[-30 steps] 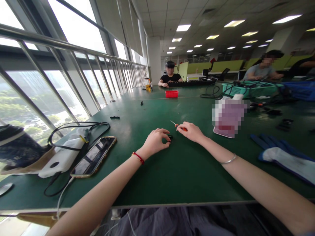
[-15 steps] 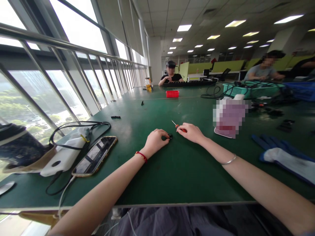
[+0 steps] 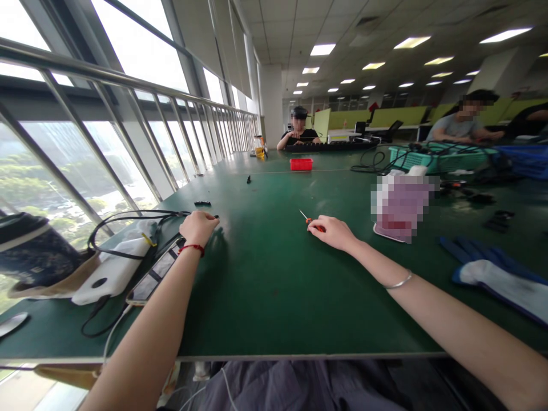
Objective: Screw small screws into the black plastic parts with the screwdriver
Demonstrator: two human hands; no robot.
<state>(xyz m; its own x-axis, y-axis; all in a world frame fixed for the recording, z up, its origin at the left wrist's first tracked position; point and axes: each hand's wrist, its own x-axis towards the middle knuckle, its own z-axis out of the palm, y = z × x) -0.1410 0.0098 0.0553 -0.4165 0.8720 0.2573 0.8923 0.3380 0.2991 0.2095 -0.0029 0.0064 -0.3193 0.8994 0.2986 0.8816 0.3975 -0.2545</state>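
My left hand (image 3: 198, 227) is closed on a small black part (image 3: 216, 217), mostly hidden by the fingers, over the left side of the green table (image 3: 265, 302). Just beyond that hand lies a flat black piece (image 3: 202, 203). My right hand (image 3: 334, 231) rests on the table with its fingers wrapped round a screwdriver (image 3: 309, 220), which has a red-orange handle and a thin metal shaft pointing away to the left. A smaller black piece (image 3: 249, 179) stands farther back.
Under my left forearm lies a phone (image 3: 156, 274), beside a white power bank-like case (image 3: 113, 271), cables and a dark cup (image 3: 40, 251). A red tray (image 3: 301, 164) sits far back. To the right are a blue-white glove (image 3: 492, 271) and a green basket (image 3: 445, 158). Two people sit beyond.
My left hand has moved left and slightly away from me, carrying the small black part from near the screwdriver. My right hand stays in place with the screwdriver.
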